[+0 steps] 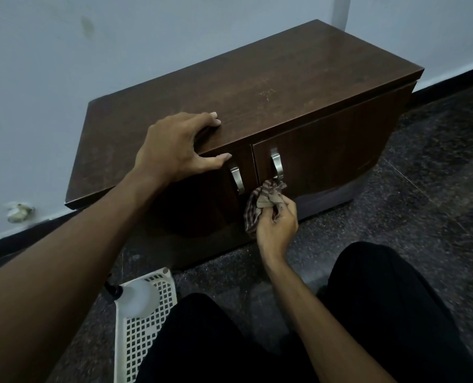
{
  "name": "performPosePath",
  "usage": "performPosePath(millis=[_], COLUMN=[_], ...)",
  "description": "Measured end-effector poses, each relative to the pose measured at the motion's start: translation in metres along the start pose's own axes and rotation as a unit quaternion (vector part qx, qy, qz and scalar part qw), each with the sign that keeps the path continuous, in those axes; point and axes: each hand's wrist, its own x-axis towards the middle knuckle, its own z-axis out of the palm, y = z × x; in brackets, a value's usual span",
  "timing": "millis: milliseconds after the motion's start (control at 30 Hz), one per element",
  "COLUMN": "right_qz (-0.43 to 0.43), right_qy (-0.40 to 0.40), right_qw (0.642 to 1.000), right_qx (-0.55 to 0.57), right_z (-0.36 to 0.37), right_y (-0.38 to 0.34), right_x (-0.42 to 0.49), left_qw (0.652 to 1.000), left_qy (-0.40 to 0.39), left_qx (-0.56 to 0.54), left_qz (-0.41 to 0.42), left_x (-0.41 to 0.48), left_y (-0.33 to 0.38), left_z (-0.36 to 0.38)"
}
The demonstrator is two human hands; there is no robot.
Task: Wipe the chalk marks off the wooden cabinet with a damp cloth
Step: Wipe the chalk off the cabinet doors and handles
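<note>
A low dark wooden cabinet (257,87) stands against the wall, with two doors and two metal handles (277,164). Faint pale marks show on its top near the middle right. My left hand (180,147) grips the front edge of the top, fingers on the surface and thumb under the lip. My right hand (278,225) holds a bunched checked cloth (263,203) against the door fronts, just below the handles. The lower door surface beside the cloth looks wet and shiny.
A white plastic basket (144,335) lies on the dark speckled floor at the lower left, holding a white spray bottle (135,297). My knees in black trousers fill the bottom of the view. A black skirting runs along the grey wall.
</note>
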Motion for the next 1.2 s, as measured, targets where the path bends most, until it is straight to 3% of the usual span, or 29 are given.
performPosePath(millis=[100,233,433,600,933,1100,1200], right_qz=[0.060,0.041,-0.079,-0.219,-0.194,-0.259,-0.354], right_qy=[0.034,0.058,0.082,0.040,0.011,0.036,0.035], right_qw=[0.997,0.997,0.993,0.971,0.967,0.955,0.911], right_qx=[0.033,0.037,-0.003,-0.092,-0.165,-0.136,-0.207], right_z=[-0.001,-0.002,-0.005,-0.007,-0.018,-0.012,-0.014], right_y=[-0.005,-0.015,-0.032,-0.038,-0.004,-0.013,-0.030], right_x=[0.011,0.013,0.005,0.012,0.023,0.022,0.024], left_qw=[1.000,1.000,1.000,1.000,1.000,1.000,1.000], left_qy=[0.002,-0.001,0.000,-0.001,-0.001,-0.003,-0.003], left_qx=[-0.004,0.002,0.000,0.000,0.002,0.003,0.002], left_qz=[0.002,0.002,0.002,0.002,-0.006,-0.005,-0.001], left_x=[0.000,0.000,-0.001,-0.001,-0.002,0.000,0.000], left_y=[0.000,0.000,0.000,0.000,0.002,0.001,0.001], left_z=[0.000,-0.001,-0.001,0.000,-0.001,-0.002,-0.002])
